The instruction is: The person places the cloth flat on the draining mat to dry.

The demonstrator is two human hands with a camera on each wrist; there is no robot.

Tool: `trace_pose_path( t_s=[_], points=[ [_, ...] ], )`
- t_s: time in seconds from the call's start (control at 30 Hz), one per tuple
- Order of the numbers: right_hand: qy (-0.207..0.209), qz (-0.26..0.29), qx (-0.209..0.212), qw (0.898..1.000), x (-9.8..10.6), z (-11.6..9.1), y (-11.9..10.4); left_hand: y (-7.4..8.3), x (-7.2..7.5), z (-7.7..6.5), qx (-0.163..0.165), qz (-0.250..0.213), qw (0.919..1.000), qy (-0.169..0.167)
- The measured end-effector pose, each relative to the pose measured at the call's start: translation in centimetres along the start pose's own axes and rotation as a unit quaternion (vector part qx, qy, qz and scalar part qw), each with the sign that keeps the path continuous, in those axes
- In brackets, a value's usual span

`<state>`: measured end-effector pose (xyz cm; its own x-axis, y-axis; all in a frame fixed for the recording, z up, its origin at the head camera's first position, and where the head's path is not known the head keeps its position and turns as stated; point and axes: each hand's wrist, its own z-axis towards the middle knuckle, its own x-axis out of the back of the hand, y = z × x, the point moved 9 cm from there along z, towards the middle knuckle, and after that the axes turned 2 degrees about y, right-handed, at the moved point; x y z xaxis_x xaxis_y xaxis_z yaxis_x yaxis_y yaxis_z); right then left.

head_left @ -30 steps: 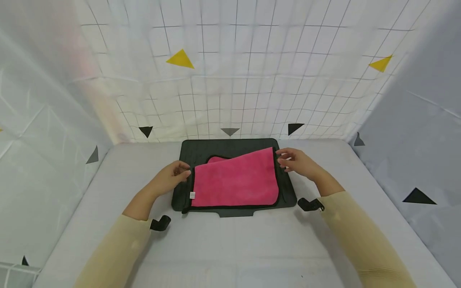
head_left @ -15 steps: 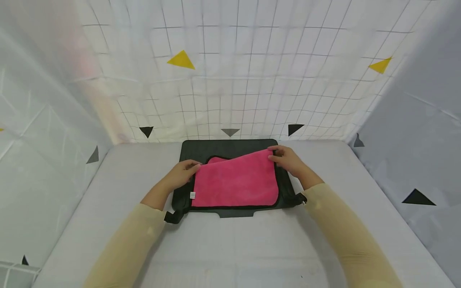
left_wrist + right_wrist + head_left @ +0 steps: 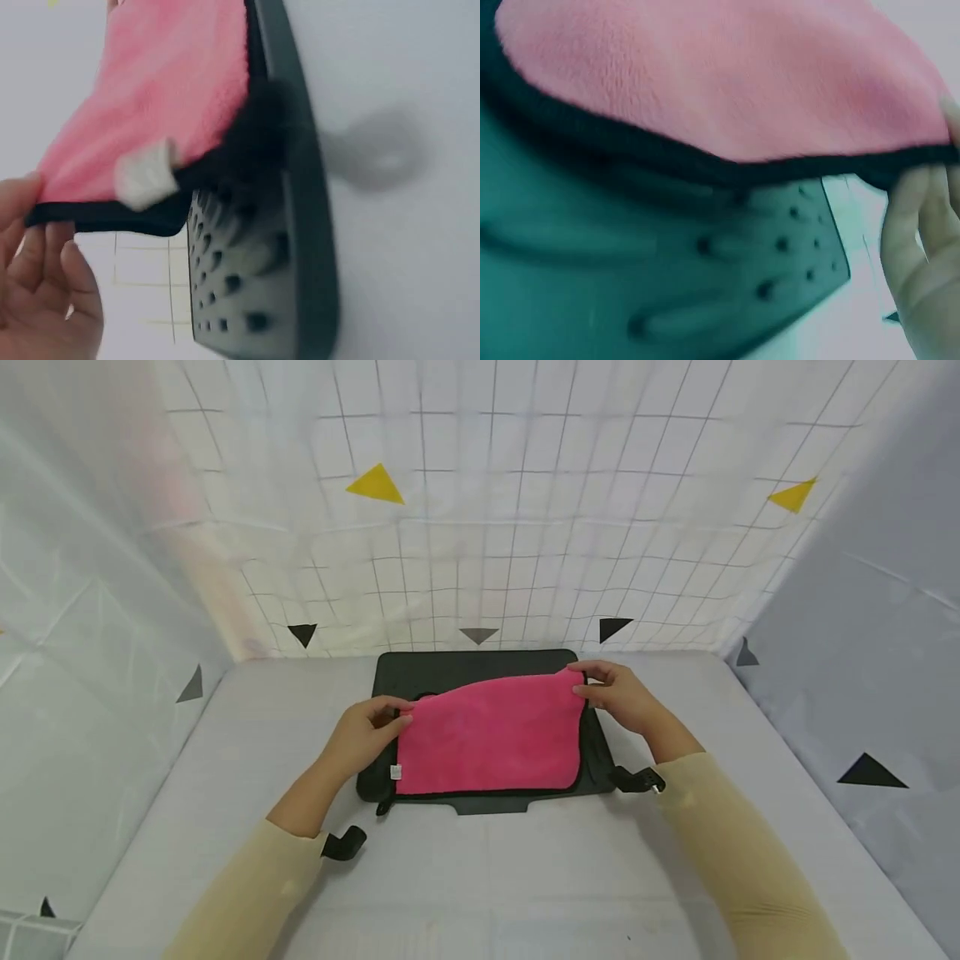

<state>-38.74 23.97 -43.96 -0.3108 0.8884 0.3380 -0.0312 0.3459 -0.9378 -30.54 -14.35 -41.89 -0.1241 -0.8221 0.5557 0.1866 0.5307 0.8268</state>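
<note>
A pink towel (image 3: 491, 739) with black edging lies folded on a dark tray (image 3: 480, 664) in the head view. My left hand (image 3: 363, 735) pinches its far left corner between thumb and fingers. At the far right corner, my right hand (image 3: 618, 693) holds the cloth in the same way. Both wrist views show the held edge raised off the tray, whose surface has raised bumps. A white label (image 3: 146, 176) sits near the towel's left edge, and a black loop (image 3: 384, 806) hangs at the near left corner. Most of the lower layer is hidden.
The tray rests on a white table (image 3: 487, 877), with a tab at its near edge. Behind it rises a white sheet (image 3: 480, 543) with a grid pattern, and grey-white sheets (image 3: 847, 652) stand at both sides. Black wrist mounts (image 3: 345, 843) hang below the sleeves.
Both hands came inward from beside the towel and took hold of its far corners. They have since moved slightly apart, lifting and stretching the far edge, which now covers more of the layer behind.
</note>
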Motion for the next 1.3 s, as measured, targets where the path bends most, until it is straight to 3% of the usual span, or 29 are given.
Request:
trace_pose_path(
  t_s=[0.1,0.23,0.33,0.6,0.83,1.07,1.3],
  points=[
    [-0.075,0.009,-0.052,0.996,-1.0,-0.9,1.2,-0.9,-0.6,-0.8,0.013,0.025,0.9980,-0.057],
    [-0.164,-0.040,-0.113,0.979,-2.5,-2.1,2.6,-1.9,-2.4,-1.5,0.018,0.064,0.9845,-0.162],
    [-0.188,-0.060,-0.119,0.973,-2.8,-2.2,2.7,-2.0,-2.8,-1.5,0.023,0.063,0.9792,-0.191],
    [-0.139,-0.047,-0.133,0.980,-1.1,-1.6,2.5,-2.2,-1.8,0.4,0.054,0.049,0.9828,-0.170],
    [-0.119,-0.059,-0.121,0.984,-1.6,-1.0,3.1,-2.6,-3.0,2.1,0.062,0.062,0.9830,-0.161],
    [-0.122,-0.088,-0.091,0.984,-1.6,-0.5,2.6,-1.6,-4.5,3.8,0.014,0.079,0.9865,-0.143],
    [-0.091,-0.127,-0.047,0.987,-0.8,0.7,0.0,-1.0,-3.0,5.0,-0.006,0.088,0.9935,-0.072]
  ],
)
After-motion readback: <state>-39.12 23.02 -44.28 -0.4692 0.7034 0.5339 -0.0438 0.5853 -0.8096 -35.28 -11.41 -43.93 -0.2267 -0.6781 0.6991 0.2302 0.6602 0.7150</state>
